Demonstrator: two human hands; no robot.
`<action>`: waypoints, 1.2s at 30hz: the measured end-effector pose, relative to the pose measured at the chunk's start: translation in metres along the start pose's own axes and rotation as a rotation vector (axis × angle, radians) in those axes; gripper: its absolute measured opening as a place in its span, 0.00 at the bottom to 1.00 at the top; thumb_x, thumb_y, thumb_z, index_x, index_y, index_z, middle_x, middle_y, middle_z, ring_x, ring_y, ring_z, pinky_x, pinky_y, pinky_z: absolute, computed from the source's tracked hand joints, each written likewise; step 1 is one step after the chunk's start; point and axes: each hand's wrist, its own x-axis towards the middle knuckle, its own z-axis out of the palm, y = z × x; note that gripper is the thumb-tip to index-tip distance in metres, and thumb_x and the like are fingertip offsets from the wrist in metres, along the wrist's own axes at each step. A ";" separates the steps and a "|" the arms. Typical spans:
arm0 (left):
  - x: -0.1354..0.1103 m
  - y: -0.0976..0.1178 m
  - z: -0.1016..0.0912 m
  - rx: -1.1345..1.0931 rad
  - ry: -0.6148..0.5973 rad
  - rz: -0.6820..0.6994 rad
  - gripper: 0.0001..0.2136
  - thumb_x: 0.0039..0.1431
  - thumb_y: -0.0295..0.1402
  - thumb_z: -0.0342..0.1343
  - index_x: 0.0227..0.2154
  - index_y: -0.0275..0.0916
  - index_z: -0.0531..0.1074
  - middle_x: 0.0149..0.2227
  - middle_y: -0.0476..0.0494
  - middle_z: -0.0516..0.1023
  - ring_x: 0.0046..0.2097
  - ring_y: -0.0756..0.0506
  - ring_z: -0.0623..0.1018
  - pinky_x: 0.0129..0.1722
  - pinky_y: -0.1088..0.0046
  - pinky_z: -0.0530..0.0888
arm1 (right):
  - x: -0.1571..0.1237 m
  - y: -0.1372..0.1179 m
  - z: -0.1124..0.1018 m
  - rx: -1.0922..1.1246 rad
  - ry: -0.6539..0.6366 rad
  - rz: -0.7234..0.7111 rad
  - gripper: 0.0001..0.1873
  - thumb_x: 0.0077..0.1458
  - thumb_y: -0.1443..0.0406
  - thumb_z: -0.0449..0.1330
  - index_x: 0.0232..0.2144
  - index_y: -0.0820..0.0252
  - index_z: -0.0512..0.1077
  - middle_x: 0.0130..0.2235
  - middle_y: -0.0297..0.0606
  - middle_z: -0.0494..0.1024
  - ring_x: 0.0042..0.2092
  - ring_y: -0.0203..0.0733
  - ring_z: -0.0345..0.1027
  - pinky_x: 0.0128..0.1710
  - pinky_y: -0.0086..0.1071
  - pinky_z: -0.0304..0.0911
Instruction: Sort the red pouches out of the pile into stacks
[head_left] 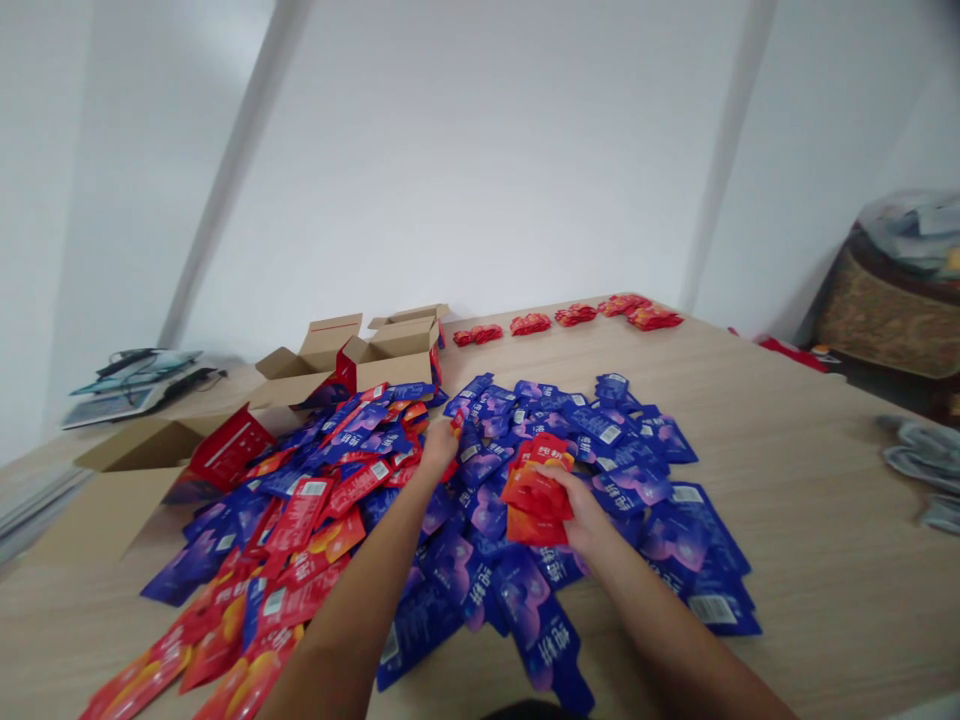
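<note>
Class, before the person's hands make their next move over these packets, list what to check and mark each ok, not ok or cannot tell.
1. Right hand grips the red stack: ok.
2. Left hand has reached a red packet in the pile: ok.
3. Firm pinch on that packet: cannot tell.
4. Red and blue packets fully separated: not ok.
5. Red bundles lined up at the table's far edge: ok.

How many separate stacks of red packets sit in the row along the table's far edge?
5, though blur may merge some: red packet stacks at the left end, next, middle, then, and the right end.
</note>
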 end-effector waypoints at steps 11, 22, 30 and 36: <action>-0.058 0.085 0.020 -0.543 -0.165 0.089 0.08 0.55 0.34 0.49 0.30 0.37 0.71 0.28 0.49 0.74 0.30 0.49 0.72 0.32 0.75 0.68 | 0.003 0.004 0.015 0.152 -0.022 -0.051 0.19 0.54 0.52 0.57 0.41 0.59 0.72 0.36 0.38 0.82 0.37 0.44 0.77 0.41 0.38 0.70; -0.080 0.088 0.015 -0.219 -0.160 0.108 0.13 0.56 0.44 0.50 0.29 0.38 0.66 0.28 0.49 0.72 0.31 0.47 0.71 0.30 0.73 0.63 | 0.004 0.010 0.003 -0.036 0.017 -0.103 0.12 0.42 0.66 0.66 0.33 0.59 0.72 0.28 0.33 0.81 0.28 0.40 0.75 0.32 0.31 0.70; -0.070 0.088 0.014 -0.189 -0.146 0.323 0.21 0.43 0.50 0.61 0.33 0.37 0.72 0.35 0.44 0.73 0.39 0.44 0.71 0.37 0.71 0.66 | -0.004 0.023 0.015 -0.182 -0.013 -0.114 0.21 0.34 0.68 0.67 0.36 0.58 0.71 0.30 0.33 0.81 0.31 0.42 0.76 0.35 0.33 0.69; -0.066 0.093 0.010 -0.359 -0.313 0.178 0.19 0.38 0.43 0.65 0.32 0.35 0.72 0.27 0.50 0.71 0.30 0.48 0.69 0.28 0.75 0.64 | -0.003 0.021 0.013 -0.229 -0.048 -0.072 0.17 0.36 0.66 0.66 0.34 0.59 0.72 0.29 0.33 0.81 0.30 0.42 0.75 0.34 0.33 0.68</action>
